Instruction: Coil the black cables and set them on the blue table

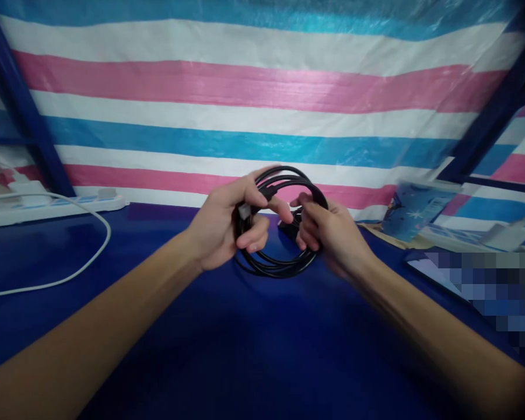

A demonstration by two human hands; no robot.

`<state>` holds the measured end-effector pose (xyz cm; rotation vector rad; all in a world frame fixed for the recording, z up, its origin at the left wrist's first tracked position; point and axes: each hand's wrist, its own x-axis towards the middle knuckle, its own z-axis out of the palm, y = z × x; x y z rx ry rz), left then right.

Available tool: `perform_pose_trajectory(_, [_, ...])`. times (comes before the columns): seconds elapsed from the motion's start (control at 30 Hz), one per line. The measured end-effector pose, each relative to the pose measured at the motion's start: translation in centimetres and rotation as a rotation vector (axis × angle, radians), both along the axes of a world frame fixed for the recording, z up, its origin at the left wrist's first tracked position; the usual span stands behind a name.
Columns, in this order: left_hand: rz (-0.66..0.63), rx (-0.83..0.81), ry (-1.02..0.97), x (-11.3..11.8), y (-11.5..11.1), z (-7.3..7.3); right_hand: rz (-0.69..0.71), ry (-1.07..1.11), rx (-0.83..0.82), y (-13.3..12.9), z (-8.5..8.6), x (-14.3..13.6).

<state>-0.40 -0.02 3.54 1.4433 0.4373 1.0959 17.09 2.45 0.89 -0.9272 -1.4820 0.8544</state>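
A black cable (280,271), wound into a loose coil of several loops, is held up above the blue table between both hands. My left hand (227,216) grips the coil's left side, its thumb and fingers closed round the loops. By that thumb, a plug with a light metal end (245,211) shows on the cable. My right hand (328,230) is closed on the coil's right side, fingers bent inward and slightly blurred. Behind the right fingers sits a small black object (286,226), partly hidden, whose kind I cannot make out.
A white power strip (87,204) with a white charger (30,192) lies at the back left; its white cord (107,233) curves over the blue table (245,350). At right are a blue packet (415,210) and a pixelated flat item (437,274). A striped sheet (245,81) hangs behind.
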Motion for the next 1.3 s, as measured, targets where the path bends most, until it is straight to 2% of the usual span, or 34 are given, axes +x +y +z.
perform_pose_trajectory(0.07, [-0.030, -0.021, 0.212, 0.2, -0.1, -0.1, -0.142, -0.300, 0.220, -0.4, 0.5, 0.4])
perform_pose_trajectory(0.1, [-0.004, 0.003, 0.327, 0.5, -0.2, -0.3, -0.217, -0.485, 0.337, -0.7, 0.7, 0.5])
perform_pose_trajectory(0.17, [0.161, 0.128, 0.484, 1.3, -0.5, -0.6, -0.320, -0.772, 0.494, -1.1, 1.0, 0.5])
perform_pose_trajectory(0.23, [0.363, 0.262, 0.509, 2.0, -0.7, -0.8, -0.348, -0.820, 0.523, -1.5, 1.1, 0.2])
perform_pose_trajectory(0.27, [0.425, 0.297, 0.490, 2.2, -0.7, -0.8, -0.329, -0.753, 0.486, -1.5, 1.1, 0.0])
perform_pose_trajectory(0.33, [0.439, 0.283, 0.431, 2.0, -0.4, -0.6, -0.204, -0.526, 0.320, -1.5, 0.9, -0.3])
perform_pose_trajectory(0.47, [0.414, 0.112, 0.217, 0.3, 1.0, -0.1, 0.227, -0.091, -0.136, -1.2, 0.0, -0.6])
perform_pose_trajectory(0.57, [0.444, -0.009, -0.014, -0.4, 2.0, -0.4, 0.408, 0.154, -0.262, -1.0, -0.6, -0.7])
perform_pose_trajectory(0.63, [0.409, -0.089, -0.069, -0.3, 2.3, -0.7, 0.381, 0.233, -0.265, -0.8, -0.6, -0.5])
perform_pose_trajectory(0.67, [0.362, -0.120, -0.024, 0.0, 2.3, -0.8, 0.332, 0.218, -0.260, -0.7, -0.5, -0.3])
perform_pose_trajectory(0.73, [0.216, -0.145, 0.193, 0.5, 1.8, -0.8, 0.205, 0.053, -0.183, -0.5, -0.1, 0.3])
perform_pose_trajectory(0.83, [-0.061, -0.200, 0.510, 1.3, 0.5, -0.1, 0.019, -0.330, 0.098, -0.2, 0.6, 1.1])
perform_pose_trajectory(0.9, [-0.192, -0.311, 0.511, 1.6, -0.2, 0.3, -0.050, -0.443, 0.228, -0.1, 0.8, 1.3])
perform_pose_trajectory(0.93, [-0.221, -0.372, 0.456, 1.6, -0.4, 0.4, -0.064, -0.424, 0.230, -0.1, 0.9, 1.3])
perform_pose_trajectory(0.97, [-0.221, -0.421, 0.376, 1.5, -0.4, 0.5, -0.053, -0.359, 0.187, -0.1, 1.0, 1.2])
perform_pose_trajectory(1.03, [-0.132, -0.463, 0.167, 1.2, 0.0, 0.5, 0.030, -0.117, 0.013, 0.0, 1.0, 1.1])
perform_pose_trajectory(1.1, [0.005, -0.433, -0.046, 0.9, 0.7, 0.5, 0.209, 0.161, -0.211, 0.0, 0.8, 0.8])
perform_pose_trajectory(1.17, [0.128, -0.417, -0.208, 0.6, 1.7, 0.5, 0.389, 0.373, -0.364, -0.1, 0.6, 0.5])
perform_pose_trajectory(1.3, [0.264, -0.457, -0.442, 0.8, 3.1, 1.2, 0.558, 0.628, -0.445, -0.8, 0.8, 0.2])
